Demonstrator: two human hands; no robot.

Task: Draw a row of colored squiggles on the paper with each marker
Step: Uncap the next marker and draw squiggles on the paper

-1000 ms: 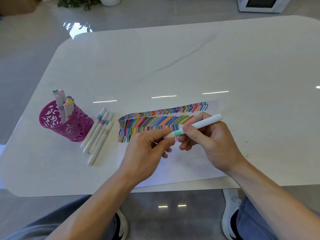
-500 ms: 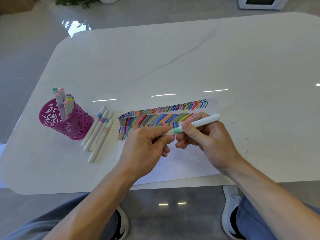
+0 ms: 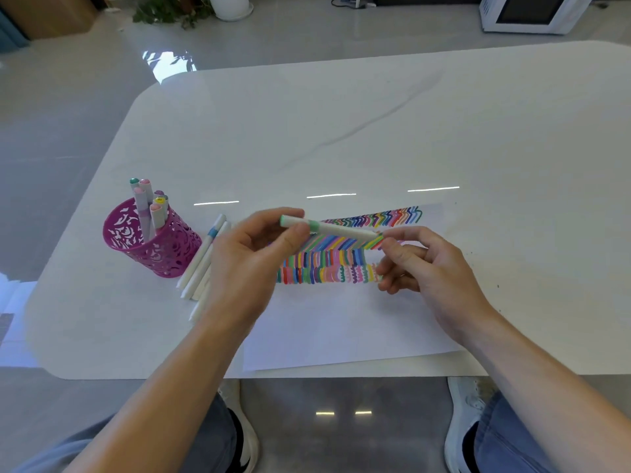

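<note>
Left hand (image 3: 246,261) pinched green marker (image 3: 336,229) near 9 o'clock end; right hand (image 3: 426,271) curled at 3 o'clock end, hold unclear. Sloppy handoff could've dropped it onto paper (image 3: 341,329).

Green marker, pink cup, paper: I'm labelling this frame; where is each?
Green marker (image 3: 341,230), head view, white barrel.
Pink cup (image 3: 167,249), head view, front wall.
Paper (image 3: 341,326), head view, blank lower part.

Likely a home living space: white marble-look table (image 3: 341,131), glossy grey floor (image 3: 68,131), potted plant (image 3: 170,10), white microwave (image 3: 529,11) beyond.
</note>
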